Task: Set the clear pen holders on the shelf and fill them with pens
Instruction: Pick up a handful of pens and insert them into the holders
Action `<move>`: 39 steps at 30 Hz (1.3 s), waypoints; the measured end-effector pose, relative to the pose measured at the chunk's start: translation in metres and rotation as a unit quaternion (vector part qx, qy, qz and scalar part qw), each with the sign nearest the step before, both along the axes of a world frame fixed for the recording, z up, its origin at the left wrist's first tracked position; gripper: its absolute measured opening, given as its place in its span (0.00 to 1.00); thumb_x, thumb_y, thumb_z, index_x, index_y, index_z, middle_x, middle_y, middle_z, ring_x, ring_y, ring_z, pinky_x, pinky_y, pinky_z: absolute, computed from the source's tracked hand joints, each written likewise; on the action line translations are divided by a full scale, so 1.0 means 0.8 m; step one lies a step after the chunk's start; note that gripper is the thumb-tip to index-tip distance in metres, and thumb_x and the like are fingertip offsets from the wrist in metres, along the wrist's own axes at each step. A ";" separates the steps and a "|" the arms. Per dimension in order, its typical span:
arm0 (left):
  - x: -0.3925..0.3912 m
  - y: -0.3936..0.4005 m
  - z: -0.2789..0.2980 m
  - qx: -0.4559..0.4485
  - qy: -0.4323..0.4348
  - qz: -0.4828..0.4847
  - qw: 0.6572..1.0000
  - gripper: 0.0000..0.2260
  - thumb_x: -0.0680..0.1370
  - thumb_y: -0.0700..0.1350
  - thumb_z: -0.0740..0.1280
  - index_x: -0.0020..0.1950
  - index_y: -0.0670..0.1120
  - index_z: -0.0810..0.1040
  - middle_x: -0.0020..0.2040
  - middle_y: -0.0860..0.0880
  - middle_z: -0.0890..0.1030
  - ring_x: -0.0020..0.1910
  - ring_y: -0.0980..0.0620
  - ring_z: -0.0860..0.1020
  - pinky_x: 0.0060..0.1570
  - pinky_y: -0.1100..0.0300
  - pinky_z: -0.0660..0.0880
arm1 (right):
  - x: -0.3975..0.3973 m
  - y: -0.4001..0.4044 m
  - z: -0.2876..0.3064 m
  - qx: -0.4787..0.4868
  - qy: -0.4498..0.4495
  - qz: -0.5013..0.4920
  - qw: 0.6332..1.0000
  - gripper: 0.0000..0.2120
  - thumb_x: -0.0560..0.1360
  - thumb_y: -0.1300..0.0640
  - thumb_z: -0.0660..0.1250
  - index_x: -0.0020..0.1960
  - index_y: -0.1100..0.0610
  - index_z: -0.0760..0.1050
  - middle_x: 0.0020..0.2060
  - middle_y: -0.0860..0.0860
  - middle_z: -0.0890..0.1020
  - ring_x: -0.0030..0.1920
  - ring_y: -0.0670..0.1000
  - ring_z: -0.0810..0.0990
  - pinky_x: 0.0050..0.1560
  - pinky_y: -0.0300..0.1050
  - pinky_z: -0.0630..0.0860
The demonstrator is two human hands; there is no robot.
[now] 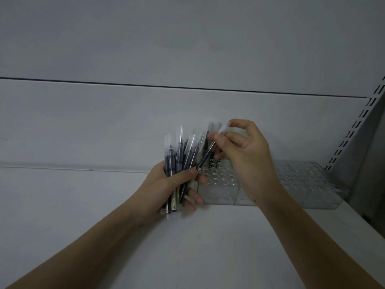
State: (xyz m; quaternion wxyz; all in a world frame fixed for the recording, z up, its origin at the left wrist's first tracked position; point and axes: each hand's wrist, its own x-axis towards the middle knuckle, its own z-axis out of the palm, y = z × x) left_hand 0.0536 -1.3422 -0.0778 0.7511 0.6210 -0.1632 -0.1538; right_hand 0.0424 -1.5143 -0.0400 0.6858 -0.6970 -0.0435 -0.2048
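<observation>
Gripping a fanned bundle of pens [181, 155] in the left hand [166, 184] while the right hand [248, 147] pinches one pen [208, 153].

Left fingers curl tightly round the lower barrels, clear caps pointing up. The right thumb and fingertips hold the single pen near its cap, slanted, its lower end touching the bundle. Behind the hands, clear pen holders [295, 180] sit in a row on the white shelf [83, 205] against its back panel; a few pens [212, 162] seem to stand in the leftmost one.
</observation>
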 end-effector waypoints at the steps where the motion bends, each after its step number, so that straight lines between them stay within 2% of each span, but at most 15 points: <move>1: 0.000 0.000 -0.001 0.017 -0.010 0.007 1.000 0.09 0.79 0.41 0.66 0.59 0.41 0.76 0.48 0.40 0.84 0.30 0.41 0.80 0.27 0.55 0.76 | 0.001 -0.002 0.001 0.001 0.002 -0.004 1.000 0.13 0.77 0.60 0.70 0.58 0.52 0.71 0.44 0.48 0.87 0.43 0.55 0.85 0.46 0.46 0.83; 5: 0.002 -0.002 -0.004 0.051 -0.054 0.038 0.996 0.05 0.80 0.38 0.65 0.53 0.37 0.76 0.48 0.40 0.84 0.23 0.46 0.73 0.23 0.59 0.70 | 0.000 0.001 -0.001 0.016 0.009 0.011 1.000 0.15 0.77 0.63 0.70 0.61 0.53 0.73 0.44 0.51 0.85 0.44 0.52 0.86 0.44 0.45 0.83; 10: 0.001 -0.002 -0.005 0.049 -0.073 0.046 0.995 0.06 0.80 0.38 0.66 0.54 0.36 0.77 0.45 0.41 0.84 0.22 0.46 0.73 0.22 0.59 0.70 | -0.003 0.010 -0.006 -0.006 -0.007 0.017 1.000 0.16 0.75 0.64 0.71 0.61 0.54 0.76 0.44 0.54 0.84 0.42 0.49 0.86 0.43 0.40 0.82; 13: 0.003 -0.001 -0.005 0.041 -0.079 0.059 0.994 0.03 0.79 0.40 0.66 0.49 0.42 0.80 0.46 0.38 0.84 0.23 0.45 0.73 0.25 0.58 0.70 | 0.000 0.002 0.001 0.024 -0.034 -0.020 0.999 0.12 0.75 0.65 0.71 0.56 0.55 0.77 0.42 0.51 0.85 0.43 0.49 0.86 0.43 0.40 0.82; 16: 0.006 0.000 -0.006 0.036 -0.080 0.092 0.992 0.09 0.79 0.42 0.68 0.41 0.52 0.83 0.47 0.26 0.79 0.25 0.44 0.73 0.28 0.56 0.70 | 0.004 -0.018 0.010 0.056 -0.076 -0.072 0.993 0.09 0.75 0.67 0.70 0.52 0.56 0.78 0.42 0.51 0.85 0.43 0.50 0.86 0.45 0.41 0.82; 19: 0.008 0.000 -0.004 0.015 -0.068 0.117 0.991 0.11 0.79 0.41 0.68 0.40 0.54 0.83 0.46 0.24 0.77 0.25 0.44 0.72 0.30 0.54 0.69 | 0.009 -0.039 0.013 0.039 -0.102 -0.130 0.985 0.09 0.76 0.68 0.70 0.53 0.59 0.78 0.42 0.52 0.84 0.43 0.48 0.85 0.46 0.40 0.82; 21: 0.008 0.000 -0.004 0.010 -0.066 0.126 0.990 0.11 0.79 0.41 0.68 0.40 0.54 0.83 0.47 0.24 0.77 0.25 0.44 0.72 0.32 0.51 0.68 | 0.012 -0.048 0.009 -0.004 -0.106 -0.159 0.982 0.09 0.75 0.67 0.70 0.54 0.58 0.78 0.43 0.51 0.84 0.43 0.46 0.85 0.49 0.42 0.82; 24: 0.009 -0.001 -0.005 0.011 -0.063 0.128 0.990 0.11 0.79 0.42 0.68 0.40 0.54 0.83 0.46 0.25 0.77 0.25 0.44 0.72 0.30 0.55 0.68 | 0.018 -0.053 -0.001 -0.055 -0.099 -0.176 0.978 0.10 0.75 0.65 0.71 0.54 0.55 0.78 0.43 0.49 0.84 0.44 0.47 0.85 0.52 0.47 0.83; 28: 0.010 -0.001 -0.009 0.023 -0.055 0.126 0.990 0.06 0.79 0.42 0.69 0.42 0.48 0.81 0.44 0.24 0.76 0.24 0.44 0.72 0.23 0.61 0.67 | 0.023 -0.053 -0.010 -0.082 -0.094 -0.172 0.977 0.11 0.75 0.65 0.71 0.53 0.53 0.79 0.43 0.47 0.83 0.45 0.47 0.85 0.54 0.49 0.82; 31: 0.011 0.000 -0.010 0.026 -0.054 0.122 0.991 0.05 0.78 0.42 0.69 0.43 0.46 0.80 0.44 0.25 0.76 0.25 0.44 0.72 0.23 0.60 0.67 | 0.027 -0.054 -0.014 -0.094 -0.087 -0.170 0.977 0.10 0.75 0.65 0.71 0.53 0.54 0.79 0.43 0.48 0.83 0.44 0.46 0.85 0.53 0.46 0.82; 33: 0.012 0.001 -0.012 0.031 -0.053 0.122 0.991 0.05 0.78 0.42 0.69 0.43 0.47 0.80 0.44 0.25 0.76 0.25 0.44 0.72 0.24 0.60 0.68 | 0.029 -0.053 -0.018 -0.125 -0.074 -0.169 0.975 0.10 0.75 0.64 0.72 0.53 0.53 0.79 0.43 0.47 0.83 0.44 0.45 0.84 0.51 0.40 0.81; 36: 0.011 0.001 -0.012 0.030 -0.042 0.117 0.992 0.03 0.78 0.41 0.69 0.50 0.43 0.79 0.43 0.26 0.76 0.25 0.44 0.71 0.20 0.62 0.65 | 0.032 -0.050 -0.027 -0.203 -0.035 -0.163 0.965 0.09 0.75 0.63 0.72 0.53 0.53 0.77 0.42 0.46 0.82 0.42 0.42 0.82 0.45 0.31 0.78; 37: 0.011 0.001 -0.013 0.032 -0.044 0.117 0.992 0.05 0.79 0.41 0.68 0.53 0.42 0.77 0.43 0.27 0.77 0.24 0.44 0.71 0.20 0.62 0.65 | 0.033 -0.049 -0.030 -0.225 -0.019 -0.157 0.961 0.09 0.75 0.63 0.72 0.51 0.53 0.77 0.41 0.45 0.82 0.40 0.40 0.81 0.43 0.30 0.77; 39: 0.012 0.000 -0.014 0.028 -0.052 0.117 0.991 0.08 0.79 0.40 0.68 0.57 0.41 0.76 0.41 0.37 0.81 0.23 0.45 0.72 0.23 0.60 0.67 | 0.034 -0.049 -0.033 -0.252 0.001 -0.150 0.956 0.07 0.75 0.63 0.71 0.49 0.53 0.77 0.39 0.43 0.81 0.38 0.38 0.80 0.40 0.29 0.75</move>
